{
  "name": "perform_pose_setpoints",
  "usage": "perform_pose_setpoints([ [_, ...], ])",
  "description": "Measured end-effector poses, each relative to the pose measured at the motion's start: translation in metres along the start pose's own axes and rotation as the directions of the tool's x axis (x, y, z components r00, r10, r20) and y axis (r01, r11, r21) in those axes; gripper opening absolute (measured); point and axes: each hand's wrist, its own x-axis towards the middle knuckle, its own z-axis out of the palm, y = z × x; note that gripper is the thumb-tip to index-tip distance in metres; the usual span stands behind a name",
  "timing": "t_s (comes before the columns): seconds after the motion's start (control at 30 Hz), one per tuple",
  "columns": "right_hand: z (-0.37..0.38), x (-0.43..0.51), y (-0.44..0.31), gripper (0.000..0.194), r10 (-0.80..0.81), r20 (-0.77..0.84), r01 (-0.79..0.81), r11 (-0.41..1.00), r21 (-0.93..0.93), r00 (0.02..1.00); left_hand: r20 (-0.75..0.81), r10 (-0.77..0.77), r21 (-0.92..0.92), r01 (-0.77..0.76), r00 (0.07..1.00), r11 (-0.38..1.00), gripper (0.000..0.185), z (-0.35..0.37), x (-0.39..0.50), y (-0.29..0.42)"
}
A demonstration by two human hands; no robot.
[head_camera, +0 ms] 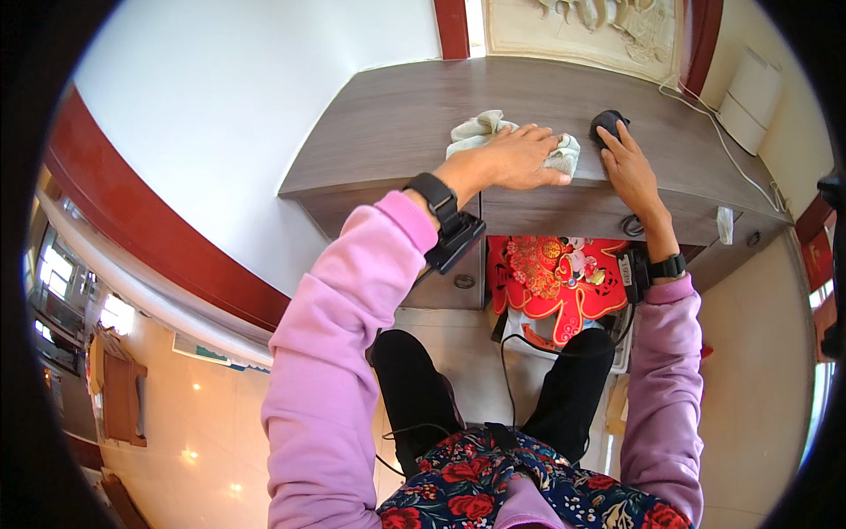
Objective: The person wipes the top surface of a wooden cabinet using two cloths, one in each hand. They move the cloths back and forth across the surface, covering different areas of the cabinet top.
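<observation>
My left hand (522,155) lies spread on a crumpled pale grey-green cloth (482,132) near the front edge of a grey-brown wooden cabinet top (410,106). The cloth shows on both sides of that hand, and the palm's side of it is hidden. Further right, my right hand (624,155) has its fingertips on a small black rounded object (608,125), whose kind I cannot tell. That object rests on the same top. Both wrists wear black straps with small devices.
A white appliance (748,102) stands at the right, with a white cable (717,125) running along the top. Ring pulls mark the cabinet front. Red festive decorations (562,271) sit in the opening below, above a white box. A carved relief panel (588,30) stands behind.
</observation>
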Motion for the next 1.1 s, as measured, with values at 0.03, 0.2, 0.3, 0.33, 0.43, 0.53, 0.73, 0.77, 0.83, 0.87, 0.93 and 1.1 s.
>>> perform_pose_setpoints([
  [0.03, -0.001, -0.001, 0.0, 0.04, 0.014, 0.013, -0.014, 1.0, 0.0, 1.0, 0.042, 0.023, -0.064, -0.021, 0.999, 0.998, 0.083, -0.005, 0.003, -0.006],
  [0.2, -0.001, -0.004, 0.0, 0.039, 0.006, -0.006, -0.006, 1.0, 0.0, 1.0, 0.231, 0.109, -0.216, -0.059, 0.967, 0.975, 0.048, -0.025, 0.024, -0.066],
  [0.3, -0.004, -0.005, 0.0, 0.038, -0.026, -0.023, 0.026, 1.0, -0.006, 0.999, 0.336, -0.064, -0.151, 0.121, 0.94, 0.981, 0.039, -0.036, 0.009, -0.113],
  [0.33, -0.004, -0.006, -0.001, 0.038, -0.022, -0.021, 0.022, 1.0, 0.0, 1.0, 0.35, -0.116, -0.119, 0.167, 0.929, 0.979, 0.041, -0.043, -0.003, -0.129],
  [0.43, -0.005, -0.008, -0.002, 0.038, -0.01, -0.015, 0.01, 1.0, -0.001, 1.0, 0.392, -0.248, -0.047, 0.289, 0.886, 0.956, 0.045, -0.068, -0.052, -0.171],
  [0.53, -0.005, -0.01, -0.003, 0.038, -0.008, -0.017, 0.008, 1.0, -0.009, 1.0, 0.364, -0.572, 0.119, 0.572, 0.735, 0.811, 0.055, -0.086, -0.103, -0.187],
  [0.73, -0.006, -0.011, -0.003, 0.038, -0.06, -0.037, 0.06, 0.998, -0.013, 0.997, 0.369, -0.813, 0.12, 0.844, 0.451, 0.523, 0.061, -0.102, -0.126, -0.203],
  [0.77, -0.006, -0.012, -0.003, 0.038, -0.064, -0.041, 0.064, 0.998, -0.011, 0.997, 0.384, -0.816, 0.112, 0.856, 0.431, 0.505, 0.061, -0.104, -0.125, -0.209],
  [0.83, -0.008, -0.013, -0.004, 0.038, -0.082, -0.044, 0.081, 0.997, -0.019, 0.996, 0.313, -0.848, 0.139, 0.863, 0.428, 0.486, 0.063, -0.1, -0.121, -0.224],
  [0.87, -0.008, -0.013, -0.005, 0.038, -0.079, -0.043, 0.078, 0.997, -0.017, 0.996, 0.286, -0.861, 0.154, 0.867, 0.421, 0.474, 0.064, -0.098, -0.119, -0.232],
  [0.93, -0.011, -0.015, -0.007, 0.038, -0.086, -0.047, 0.085, 0.996, -0.025, 0.995, 0.205, -0.873, 0.235, 0.844, 0.443, 0.483, 0.062, -0.098, -0.119, -0.244],
  [1.1, -0.015, -0.016, -0.011, 0.037, -0.097, -0.034, 0.097, 0.995, -0.014, 0.995, -0.065, -0.886, 0.485, 0.791, 0.458, 0.374, 0.046, -0.092, -0.117, -0.247],
])
